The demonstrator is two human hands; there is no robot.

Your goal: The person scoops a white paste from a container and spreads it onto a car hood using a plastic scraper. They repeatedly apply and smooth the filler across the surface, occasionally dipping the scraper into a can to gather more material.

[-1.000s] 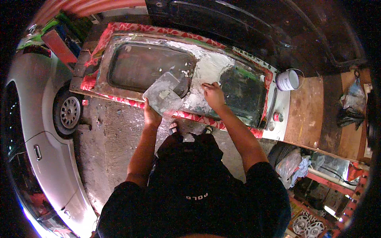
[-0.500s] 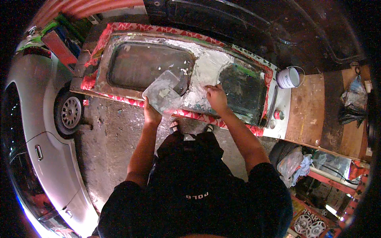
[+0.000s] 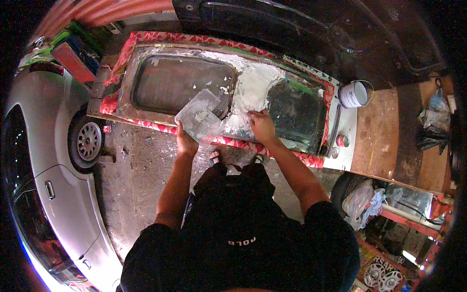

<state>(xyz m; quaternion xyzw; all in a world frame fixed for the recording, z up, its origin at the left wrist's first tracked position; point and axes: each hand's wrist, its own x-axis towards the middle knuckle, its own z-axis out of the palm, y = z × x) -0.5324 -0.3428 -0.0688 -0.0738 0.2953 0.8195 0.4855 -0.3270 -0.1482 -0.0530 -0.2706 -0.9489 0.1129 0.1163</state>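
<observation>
A worn panel (image 3: 127,100), shaped like a car door with two dark recessed areas, lies flat before me. White putty (image 3: 257,80) covers the band between the recesses. My left hand (image 3: 186,142) grips the near edge of a clear, rounded plastic sheet (image 3: 204,121), held over the panel's near side with a dab of pale putty on it. My right hand (image 3: 263,127) is over the lower part of the putty band, fingers pinched together. Whatever those fingers hold, if anything, is too small to make out.
Red-and-white patterned cloth (image 3: 233,142) shows around the panel. To its right stand a white bucket (image 3: 353,95) and a small red can (image 3: 343,140) beside wooden boards (image 3: 372,131). A silver car (image 3: 53,146) is at the left. Plastic bags (image 3: 359,202) lie lower right.
My right hand has shifted slightly left and toward me over the putty. The left hand and the plastic sheet stay nearly in place.
</observation>
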